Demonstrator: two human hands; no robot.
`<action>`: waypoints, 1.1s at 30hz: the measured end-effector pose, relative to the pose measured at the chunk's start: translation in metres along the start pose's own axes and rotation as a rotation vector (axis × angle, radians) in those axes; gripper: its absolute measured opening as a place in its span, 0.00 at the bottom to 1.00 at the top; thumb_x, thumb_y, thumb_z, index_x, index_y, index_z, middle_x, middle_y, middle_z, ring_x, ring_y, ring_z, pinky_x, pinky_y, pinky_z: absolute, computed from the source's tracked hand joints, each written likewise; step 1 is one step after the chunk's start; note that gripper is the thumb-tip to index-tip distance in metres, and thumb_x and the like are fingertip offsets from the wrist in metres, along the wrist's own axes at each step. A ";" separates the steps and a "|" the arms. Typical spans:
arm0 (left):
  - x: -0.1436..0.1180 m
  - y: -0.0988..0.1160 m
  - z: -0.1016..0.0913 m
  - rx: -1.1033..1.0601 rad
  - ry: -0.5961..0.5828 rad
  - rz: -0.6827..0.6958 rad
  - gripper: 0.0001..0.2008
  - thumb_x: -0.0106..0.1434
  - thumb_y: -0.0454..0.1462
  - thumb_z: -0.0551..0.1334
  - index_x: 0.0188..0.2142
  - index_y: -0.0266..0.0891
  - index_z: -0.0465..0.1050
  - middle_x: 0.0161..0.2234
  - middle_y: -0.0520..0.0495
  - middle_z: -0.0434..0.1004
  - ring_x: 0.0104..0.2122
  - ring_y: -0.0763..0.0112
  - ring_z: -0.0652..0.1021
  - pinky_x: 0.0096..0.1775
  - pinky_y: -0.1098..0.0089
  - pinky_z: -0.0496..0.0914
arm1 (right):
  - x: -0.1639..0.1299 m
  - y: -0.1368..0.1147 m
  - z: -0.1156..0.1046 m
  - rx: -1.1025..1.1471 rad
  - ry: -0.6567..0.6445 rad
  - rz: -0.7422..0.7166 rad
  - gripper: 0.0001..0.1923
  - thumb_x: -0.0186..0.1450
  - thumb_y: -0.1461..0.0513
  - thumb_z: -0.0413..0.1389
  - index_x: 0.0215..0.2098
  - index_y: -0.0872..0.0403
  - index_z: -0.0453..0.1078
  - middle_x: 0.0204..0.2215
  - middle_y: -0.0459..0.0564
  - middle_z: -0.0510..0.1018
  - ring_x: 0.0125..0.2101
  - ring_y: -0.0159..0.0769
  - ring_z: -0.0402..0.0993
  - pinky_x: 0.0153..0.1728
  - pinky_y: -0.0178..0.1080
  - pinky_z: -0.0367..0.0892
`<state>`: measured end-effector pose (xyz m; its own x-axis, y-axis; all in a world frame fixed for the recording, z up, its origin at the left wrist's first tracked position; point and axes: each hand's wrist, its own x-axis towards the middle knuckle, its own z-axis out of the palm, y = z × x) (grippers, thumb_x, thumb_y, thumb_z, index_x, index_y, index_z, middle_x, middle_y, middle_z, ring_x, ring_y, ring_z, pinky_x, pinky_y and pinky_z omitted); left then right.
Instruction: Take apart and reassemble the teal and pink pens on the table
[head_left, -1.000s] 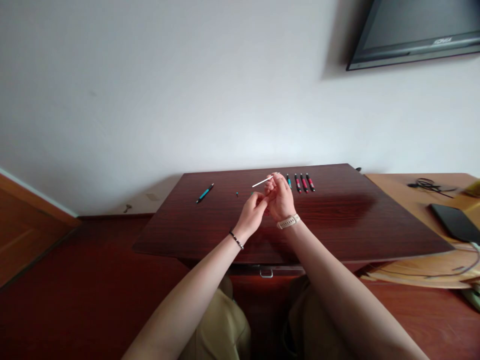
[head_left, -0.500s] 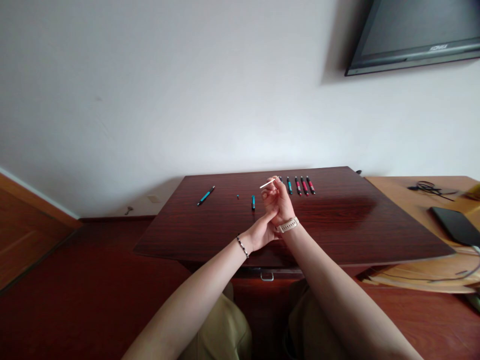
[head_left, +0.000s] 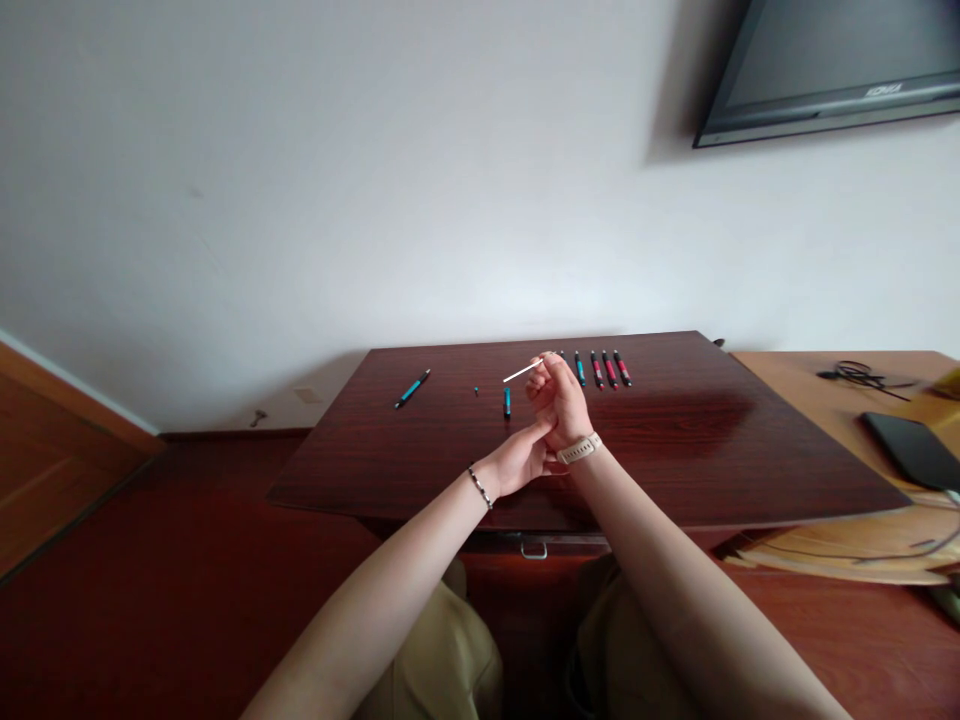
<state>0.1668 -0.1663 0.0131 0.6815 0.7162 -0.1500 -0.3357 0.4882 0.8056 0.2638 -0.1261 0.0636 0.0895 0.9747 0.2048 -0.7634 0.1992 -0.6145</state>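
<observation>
White thin refill (head_left: 523, 372) pinched at one end in my right hand (head_left: 559, 400), held above dark wood counter (head_left: 675, 440), free end pointing left. Left hand (head_left: 517, 462) loosely curled, holding nothing I can see, fingertips touching right wrist by watch strap. Short teal barrel piece (head_left: 507, 402) lies on counter just below refill; tiny part (head_left: 476, 391) left of it. Risk, I judge: light fingertip pinch lets refill slip or flex; falling refill could knock tiny part off counter.
</observation>
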 end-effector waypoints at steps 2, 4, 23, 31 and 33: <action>-0.001 0.000 0.001 -0.021 -0.005 -0.015 0.29 0.68 0.58 0.67 0.55 0.39 0.78 0.48 0.38 0.83 0.38 0.65 0.79 0.45 0.62 0.74 | 0.000 0.001 0.000 0.010 -0.015 -0.011 0.16 0.61 0.52 0.73 0.36 0.49 0.74 0.36 0.41 0.79 0.27 0.24 0.68 0.29 0.28 0.70; 0.000 -0.002 0.002 -0.045 0.017 -0.003 0.26 0.69 0.57 0.67 0.53 0.38 0.79 0.46 0.39 0.83 0.37 0.65 0.79 0.44 0.64 0.74 | 0.001 0.001 -0.001 -0.002 -0.017 -0.017 0.15 0.62 0.52 0.73 0.36 0.48 0.74 0.37 0.41 0.79 0.27 0.24 0.68 0.29 0.28 0.70; 0.002 -0.007 0.001 -0.143 0.067 0.026 0.19 0.70 0.50 0.69 0.53 0.40 0.81 0.51 0.40 0.84 0.47 0.61 0.81 0.48 0.64 0.71 | -0.003 0.001 0.003 0.011 -0.040 0.019 0.16 0.60 0.52 0.73 0.36 0.49 0.74 0.36 0.41 0.79 0.26 0.24 0.67 0.29 0.29 0.70; 0.004 -0.003 0.000 -0.055 0.068 0.032 0.23 0.65 0.52 0.73 0.48 0.36 0.80 0.45 0.39 0.83 0.39 0.65 0.79 0.42 0.65 0.72 | -0.004 -0.002 0.004 0.019 -0.036 0.024 0.15 0.60 0.53 0.74 0.36 0.49 0.75 0.35 0.41 0.79 0.26 0.24 0.67 0.29 0.28 0.69; 0.004 -0.001 0.000 -0.032 0.075 0.023 0.23 0.66 0.53 0.72 0.47 0.35 0.80 0.44 0.39 0.82 0.39 0.65 0.78 0.42 0.66 0.72 | -0.004 -0.002 0.003 0.025 -0.035 0.025 0.15 0.60 0.53 0.74 0.36 0.49 0.75 0.35 0.41 0.79 0.26 0.24 0.67 0.29 0.28 0.69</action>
<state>0.1698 -0.1643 0.0113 0.6230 0.7623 -0.1756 -0.3723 0.4863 0.7905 0.2631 -0.1306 0.0660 0.0483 0.9751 0.2163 -0.7811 0.1719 -0.6003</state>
